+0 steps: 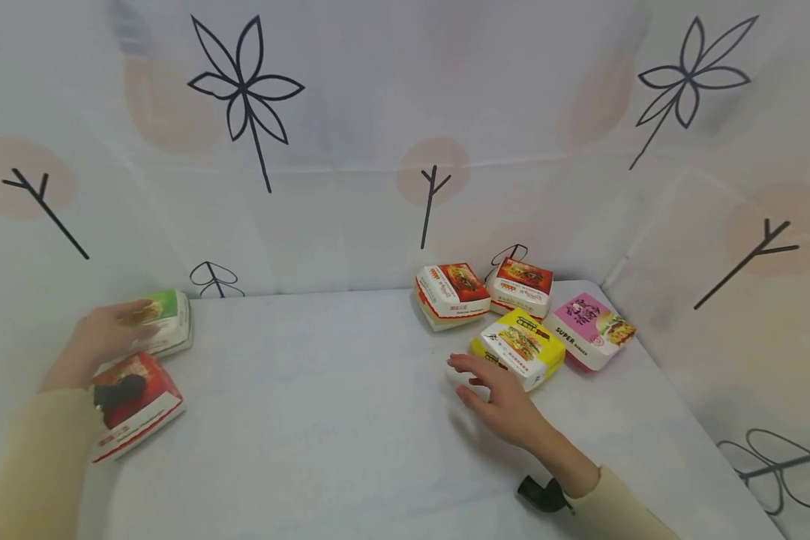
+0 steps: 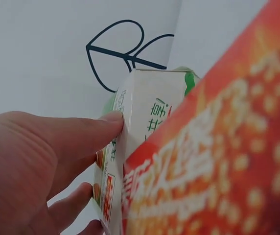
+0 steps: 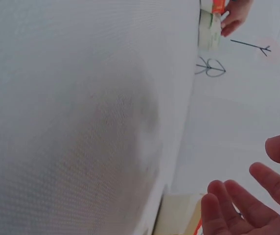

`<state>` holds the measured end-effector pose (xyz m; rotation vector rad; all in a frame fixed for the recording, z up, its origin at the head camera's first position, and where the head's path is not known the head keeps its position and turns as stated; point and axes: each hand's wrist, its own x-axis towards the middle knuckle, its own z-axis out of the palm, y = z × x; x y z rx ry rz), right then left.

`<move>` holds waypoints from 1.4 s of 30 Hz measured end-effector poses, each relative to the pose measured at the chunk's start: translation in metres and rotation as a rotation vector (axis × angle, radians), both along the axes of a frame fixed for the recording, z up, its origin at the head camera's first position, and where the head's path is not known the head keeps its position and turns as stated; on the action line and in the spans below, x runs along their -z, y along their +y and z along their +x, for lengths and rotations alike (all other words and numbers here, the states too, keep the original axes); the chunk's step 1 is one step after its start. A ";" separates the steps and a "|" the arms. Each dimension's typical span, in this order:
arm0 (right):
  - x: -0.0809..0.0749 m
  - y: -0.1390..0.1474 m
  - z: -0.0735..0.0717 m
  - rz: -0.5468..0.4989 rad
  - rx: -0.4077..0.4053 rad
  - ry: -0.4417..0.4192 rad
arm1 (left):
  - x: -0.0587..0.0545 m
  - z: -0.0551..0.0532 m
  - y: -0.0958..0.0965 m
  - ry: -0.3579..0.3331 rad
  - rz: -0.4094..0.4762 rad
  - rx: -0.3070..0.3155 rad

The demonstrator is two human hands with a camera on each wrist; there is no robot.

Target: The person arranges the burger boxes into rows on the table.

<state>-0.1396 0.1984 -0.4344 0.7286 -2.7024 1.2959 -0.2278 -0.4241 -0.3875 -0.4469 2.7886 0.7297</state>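
At the far left, my left hand (image 1: 111, 330) reaches over a green and white burger box (image 1: 169, 319). Its thumb touches the edge of that box in the left wrist view, and the other fingers lie loosely along its printed face. A red and white burger box (image 1: 138, 405) sits just in front, partly under the wrist; its red face (image 2: 218, 166) fills the right of the left wrist view. My right hand (image 1: 502, 401) is held over the table beside a yellow and white burger box (image 1: 523, 345). Its fingers (image 3: 272, 183) are spread and hold nothing.
Behind the yellow box stand two red and white burger boxes, one left (image 1: 452, 296) and one right (image 1: 521, 287). A pink burger box (image 1: 590, 330) is at the right. A patterned cloth (image 1: 337, 225) backs the white table (image 1: 297, 420). A black device (image 1: 541, 495) hangs at my right wrist.
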 end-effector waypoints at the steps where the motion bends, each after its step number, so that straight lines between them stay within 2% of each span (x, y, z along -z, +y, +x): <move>1: 0.000 0.000 0.000 -0.001 -0.001 -0.003 | 0.001 -0.001 0.000 0.005 0.006 0.005; 3: 0.001 0.001 -0.001 -0.002 0.001 -0.012 | 0.004 -0.002 0.002 0.026 0.018 0.023; 9: 0.002 0.001 -0.005 -0.019 0.014 -0.041 | 0.007 -0.005 0.023 0.077 0.160 0.033; 13: 0.002 -0.001 -0.007 -0.017 0.013 -0.041 | 0.004 -0.006 0.035 0.113 0.125 0.092; 16: 0.001 -0.003 -0.008 -0.020 0.006 -0.042 | 0.001 -0.006 0.040 0.123 0.136 0.104; 20: 0.000 -0.005 -0.010 -0.013 0.003 -0.028 | 0.005 -0.008 0.046 0.123 0.148 0.081; 24: -0.002 -0.007 -0.010 0.001 0.006 -0.007 | 0.007 -0.008 0.051 0.124 0.125 0.104; 30: -0.006 -0.011 -0.011 -0.005 0.017 -0.021 | 0.008 -0.008 0.062 0.159 0.151 0.163; 36: -0.006 -0.013 -0.013 -0.025 0.010 -0.035 | 0.013 -0.011 0.073 0.205 0.068 0.242; 42: -0.007 -0.017 -0.017 -0.039 -0.002 -0.046 | 0.023 -0.009 0.085 0.213 0.016 0.218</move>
